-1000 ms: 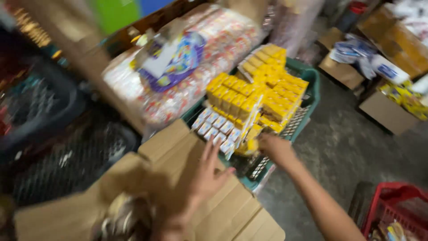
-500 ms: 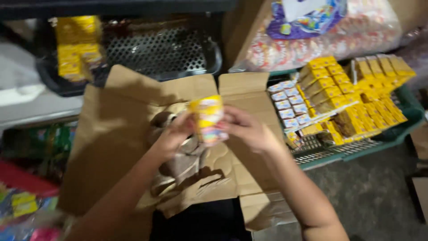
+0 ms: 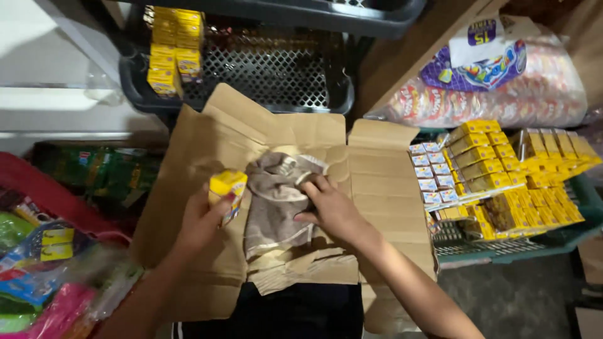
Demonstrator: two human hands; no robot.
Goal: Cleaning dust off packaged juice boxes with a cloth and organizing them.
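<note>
Yellow packet (image 3: 227,188) sits left of the frame's centre, gripped in our left hand (image 3: 202,221), whose fingers wrap its lower part while the top sticks up clear. It hangs over the left flap of the open cardboard box (image 3: 377,169), which fills the middle of the frame with its flaps spread wide.

Our right hand (image 3: 330,207) is at the centre, fingers curled onto the crumpled brown paper (image 3: 276,201) bunched inside the box; they press on its right edge, though we cannot tell whether they pinch it or only rest there. The two hands are apart, with the paper between them.

At the right of the frame a green crate (image 3: 565,235) holds rows of yellow boxes (image 3: 496,157) and a patch of small white-and-blue ones (image 3: 430,172). Above it, in the upper right, lies a large clear bag of wrapped snacks (image 3: 502,88). At the top centre a black mesh basket (image 3: 282,81) holds a stack of yellow packets (image 3: 173,47) at its left end. Colourful bagged goods (image 3: 44,276) crowd the lower left corner.
</note>
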